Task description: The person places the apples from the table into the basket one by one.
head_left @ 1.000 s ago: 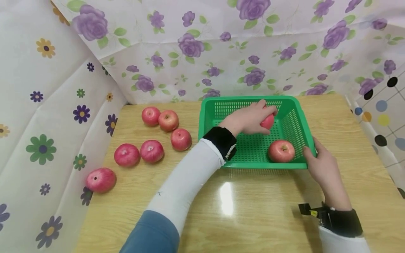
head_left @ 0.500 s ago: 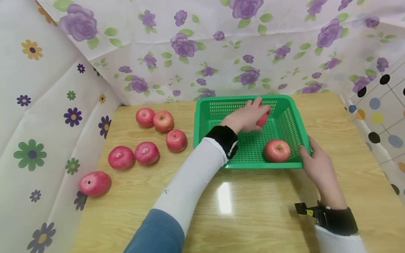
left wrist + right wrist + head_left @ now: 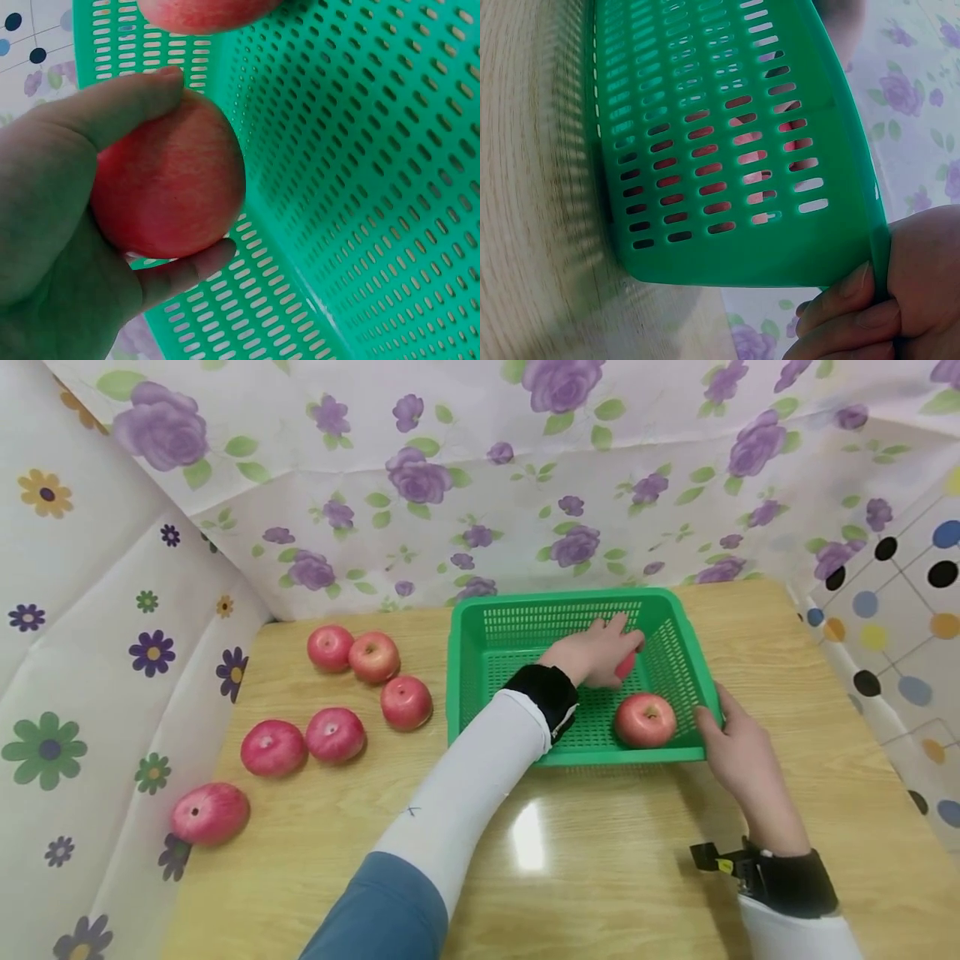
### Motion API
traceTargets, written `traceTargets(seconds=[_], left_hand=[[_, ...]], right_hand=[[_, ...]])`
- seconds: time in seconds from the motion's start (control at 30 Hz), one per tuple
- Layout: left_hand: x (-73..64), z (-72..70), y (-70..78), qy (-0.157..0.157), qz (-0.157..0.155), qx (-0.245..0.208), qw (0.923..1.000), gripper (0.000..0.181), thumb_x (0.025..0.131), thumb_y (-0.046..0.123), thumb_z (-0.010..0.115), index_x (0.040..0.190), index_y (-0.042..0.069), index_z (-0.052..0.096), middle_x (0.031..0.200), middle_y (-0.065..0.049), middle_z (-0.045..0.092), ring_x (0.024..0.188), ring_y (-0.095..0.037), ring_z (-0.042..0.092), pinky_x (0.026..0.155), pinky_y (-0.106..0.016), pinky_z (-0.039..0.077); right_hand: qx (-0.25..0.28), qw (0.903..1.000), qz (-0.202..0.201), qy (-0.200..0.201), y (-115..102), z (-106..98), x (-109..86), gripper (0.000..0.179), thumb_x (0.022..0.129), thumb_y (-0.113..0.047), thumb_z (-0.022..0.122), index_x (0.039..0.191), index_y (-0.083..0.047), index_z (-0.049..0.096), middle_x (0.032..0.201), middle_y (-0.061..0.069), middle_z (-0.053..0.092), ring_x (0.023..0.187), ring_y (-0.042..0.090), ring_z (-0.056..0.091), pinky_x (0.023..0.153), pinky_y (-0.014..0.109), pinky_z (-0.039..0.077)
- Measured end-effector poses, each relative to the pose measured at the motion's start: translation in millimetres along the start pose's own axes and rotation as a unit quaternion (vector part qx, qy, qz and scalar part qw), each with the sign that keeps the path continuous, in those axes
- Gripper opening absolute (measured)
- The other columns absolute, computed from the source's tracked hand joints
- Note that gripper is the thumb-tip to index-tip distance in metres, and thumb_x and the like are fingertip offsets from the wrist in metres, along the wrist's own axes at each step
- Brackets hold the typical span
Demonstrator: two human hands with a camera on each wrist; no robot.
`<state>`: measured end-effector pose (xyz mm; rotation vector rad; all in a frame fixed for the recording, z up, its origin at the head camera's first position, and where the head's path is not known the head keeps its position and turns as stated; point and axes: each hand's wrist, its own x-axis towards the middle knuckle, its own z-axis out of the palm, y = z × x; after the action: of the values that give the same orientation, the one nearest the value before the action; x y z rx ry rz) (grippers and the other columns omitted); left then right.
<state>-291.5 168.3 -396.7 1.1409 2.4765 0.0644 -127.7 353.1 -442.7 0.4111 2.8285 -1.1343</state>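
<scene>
A green plastic basket (image 3: 468, 681) with slotted walls stands on the wooden table. Inside it, my left hand (image 3: 596, 653) grips a red apple (image 3: 176, 180), thumb on one side and fingers curled round the other. The head view shows only a sliver of that apple past the fingers. A second apple (image 3: 646, 721) sits in the basket's front right corner, just in front of the held one. My right hand (image 3: 738, 752) holds the basket's right rim near the front corner; in the right wrist view its fingers (image 3: 847, 315) curl over that rim.
Several apples lie on the table left of the basket, among them a round one (image 3: 407, 702) nearest to it and a long one (image 3: 211, 814) at the table's left edge. Flowered sheeting (image 3: 450, 510) rises behind the table, with more on both sides.
My left hand has come a little lower and nearer within the basket, with the apple in its grip. The whole head view has shifted slightly. My right hand stays on the rim.
</scene>
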Motion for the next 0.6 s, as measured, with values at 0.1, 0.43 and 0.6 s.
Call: traceTargets(seconds=[0.1,0.43,0.6], left_hand=[[4.4,2.7,2.1,0.0,-0.001,0.017,0.9999,0.058,0.093,0.034,0.069,0.141,0.029,0.038,0.151,-0.006,0.021,0.138,-0.03,0.024,0.093,-0.035,0.047],[17.7,4.7,3.2,-0.006,-0.015,0.012,0.9998,0.058,0.093,0.031,0.068,0.142,0.03,0.036,0.158,-0.006,0.013,0.144,-0.029,0.013,0.097,-0.038,0.045],[30.2,7.6,7.7,-0.011,-0.009,0.021,0.9997,0.062,0.094,0.034,0.067,0.146,0.031,0.032,0.162,-0.007,0.005,0.146,-0.03,0.006,0.108,-0.044,0.037]], right_hand=[[-0.006,1.0,-0.003,0.006,2,1,0.5,0.065,0.106,-0.048,0.028,0.16,-0.015,0.011,0.142,0.034,0.042,0.111,0.043,0.047,0.077,0.06,0.046],[-0.015,0.9999,0.003,0.005,4,2,1.3,0.066,0.106,-0.049,0.028,0.16,-0.016,0.011,0.141,0.034,0.043,0.105,0.041,0.05,0.069,0.049,0.047],[-0.018,0.9998,0.004,0.007,4,1,1.8,0.065,0.106,-0.05,0.028,0.16,-0.017,0.011,0.14,0.033,0.044,0.104,0.04,0.051,0.07,0.05,0.047]])
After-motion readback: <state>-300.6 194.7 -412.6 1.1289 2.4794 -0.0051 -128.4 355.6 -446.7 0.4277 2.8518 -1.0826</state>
